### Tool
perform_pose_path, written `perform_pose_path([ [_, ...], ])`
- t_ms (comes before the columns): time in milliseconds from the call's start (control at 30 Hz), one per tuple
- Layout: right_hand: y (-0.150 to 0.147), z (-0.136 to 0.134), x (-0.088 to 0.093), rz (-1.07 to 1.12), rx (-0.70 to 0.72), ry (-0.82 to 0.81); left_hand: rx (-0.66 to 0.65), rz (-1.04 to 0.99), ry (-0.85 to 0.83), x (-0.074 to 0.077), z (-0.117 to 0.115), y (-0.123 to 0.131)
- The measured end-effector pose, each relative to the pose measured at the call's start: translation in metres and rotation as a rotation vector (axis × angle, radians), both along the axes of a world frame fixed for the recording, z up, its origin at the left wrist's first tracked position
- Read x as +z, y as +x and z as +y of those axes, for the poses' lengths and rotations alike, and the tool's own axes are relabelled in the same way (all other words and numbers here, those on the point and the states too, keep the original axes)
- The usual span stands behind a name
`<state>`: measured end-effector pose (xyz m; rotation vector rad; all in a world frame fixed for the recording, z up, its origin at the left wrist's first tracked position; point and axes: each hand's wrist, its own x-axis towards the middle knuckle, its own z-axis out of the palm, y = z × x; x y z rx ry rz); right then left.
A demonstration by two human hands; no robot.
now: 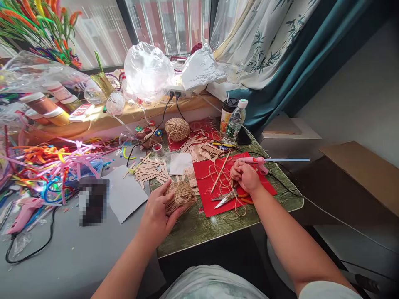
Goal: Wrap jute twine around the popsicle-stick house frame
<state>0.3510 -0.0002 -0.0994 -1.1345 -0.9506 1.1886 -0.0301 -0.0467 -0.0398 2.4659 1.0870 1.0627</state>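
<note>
My left hand [160, 207] grips a small block-shaped piece wound in jute twine [181, 195], fingers on top and thumb below, near the table's front edge. My right hand [245, 176] is closed over a sheet of red paper [205, 178]. Loose jute twine [220, 172] loops up against its curled fingers, but what they hold is hidden. Just behind that hand lies a pink glue gun [251, 160] with a long glue stick in its back. Below the fingers rest open scissors [225, 199] with orange handles. A thin wooden stick [220, 172] lies across the twine.
Wooden craft sticks [151, 171] are scattered behind my left hand, with a twine ball [177, 129] beyond. A water bottle [235, 122] and a lidded cup [227, 114] stand at the back right. Pipe cleaners [62, 166] and a second glue gun [25, 216] lie left. A cord [286, 190] trails right.
</note>
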Motion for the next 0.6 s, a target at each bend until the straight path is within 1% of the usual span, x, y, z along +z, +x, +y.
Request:
perform_pose_path([
  [200, -0.0006, -0.0037, -0.0011, -0.050, 0.045, -0.048, -0.008, 0.006, -0.042, 0.0045, -0.0001, 0.0015],
  [600, 0.0044, -0.0036, -0.0085, -0.061, 0.072, -0.092, -0.021, 0.025, -0.073, 0.0004, 0.0012, -0.0021],
])
